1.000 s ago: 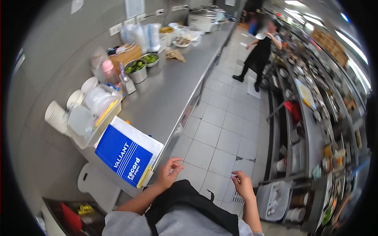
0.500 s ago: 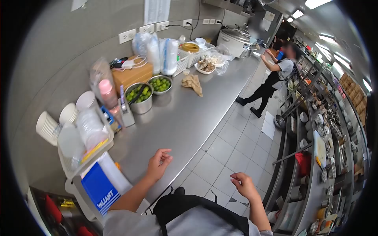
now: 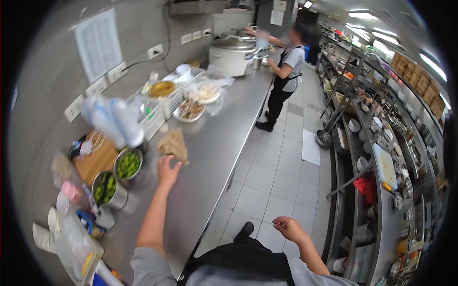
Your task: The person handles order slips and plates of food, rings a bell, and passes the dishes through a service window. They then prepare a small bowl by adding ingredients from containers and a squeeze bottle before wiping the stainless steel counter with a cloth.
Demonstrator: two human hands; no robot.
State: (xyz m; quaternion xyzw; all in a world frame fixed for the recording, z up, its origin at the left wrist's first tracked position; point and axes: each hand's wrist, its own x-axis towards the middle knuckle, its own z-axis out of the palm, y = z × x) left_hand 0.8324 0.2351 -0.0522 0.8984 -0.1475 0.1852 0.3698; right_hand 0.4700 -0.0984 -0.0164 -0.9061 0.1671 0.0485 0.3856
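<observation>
My left hand (image 3: 168, 172) reaches over the steel counter, fingers apart, with its fingertips right at the lower edge of a crumpled brown cloth (image 3: 173, 144). Left of that hand stand two steel pots of small green citrus fruit; the nearer pot (image 3: 118, 194) has a dark utensil in it, and the farther pot (image 3: 137, 172) is smaller. Over the tiled floor, right of the counter, my right hand (image 3: 290, 229) hangs in front of my apron with loosely bent fingers and nothing in it.
A bowl of brown food pieces (image 3: 190, 112) sits beyond the cloth, near a large rice cooker (image 3: 233, 56). Another person (image 3: 285, 71) stands at the counter's far end. Shelving (image 3: 355, 143) loaded with bowls and pans lines the right side of the aisle.
My left hand has stretched forward to the cloth. My view has moved ahead along the counter. The other person has turned to the counter, one arm extended toward the cooker.
</observation>
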